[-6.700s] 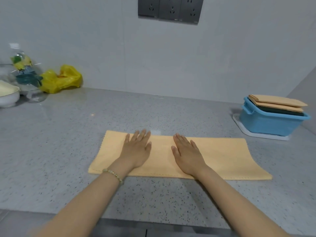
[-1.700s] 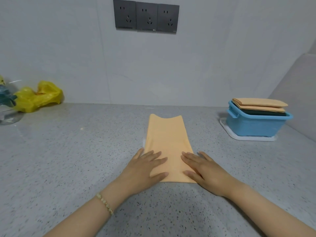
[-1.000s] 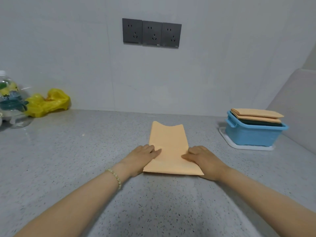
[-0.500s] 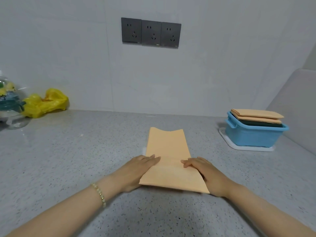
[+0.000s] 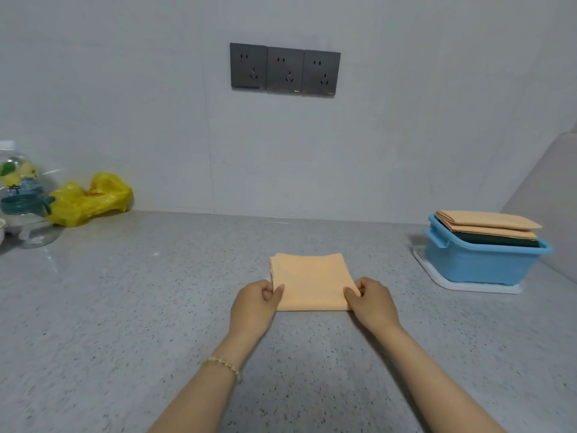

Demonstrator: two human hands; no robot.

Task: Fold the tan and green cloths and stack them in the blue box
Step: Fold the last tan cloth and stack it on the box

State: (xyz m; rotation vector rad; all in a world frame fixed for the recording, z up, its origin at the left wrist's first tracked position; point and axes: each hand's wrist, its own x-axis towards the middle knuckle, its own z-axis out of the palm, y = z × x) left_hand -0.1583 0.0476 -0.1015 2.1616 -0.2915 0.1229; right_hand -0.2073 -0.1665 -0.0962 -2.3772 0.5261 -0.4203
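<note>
Tan cloth [image 5: 310, 282], folded into a small, thick rectangle, lies flat on the counter [image 5: 156, 307] between the two hands. The left hand [image 5: 254, 304] grips its near left corner: the fingers [image 5: 268, 288] are curled in against the edge and the thumb lies on top of the tan cloth. The right hand [image 5: 373, 303] grips the near right corner in the same way, with curled fingers [image 5: 359, 286] pinching the edge. The far edge of the cloth lies beyond the fingertips, toward the wall [image 5: 390, 135], and bows slightly in the middle. A beaded bracelet [image 5: 223, 364] sits on the left wrist.

Well off to the right of the right hand's fingers, and farther back, a blue box [image 5: 477, 264] stands on a white tray [image 5: 437, 278] at the corner of the counter. Two folded tan cloths [image 5: 487, 220] lie stacked on top of it, above the rim, with a green cloth [image 5: 496, 240] showing under them.

Far to the left of the left hand's fingers, against the wall, lie a crumpled yellow bag [image 5: 90, 198] and, just beside it, a clear bottle [image 5: 18, 195] with a teal handle. Straight beyond the fingers and high on the wall, three dark sockets [image 5: 284, 70] sit side by side
</note>
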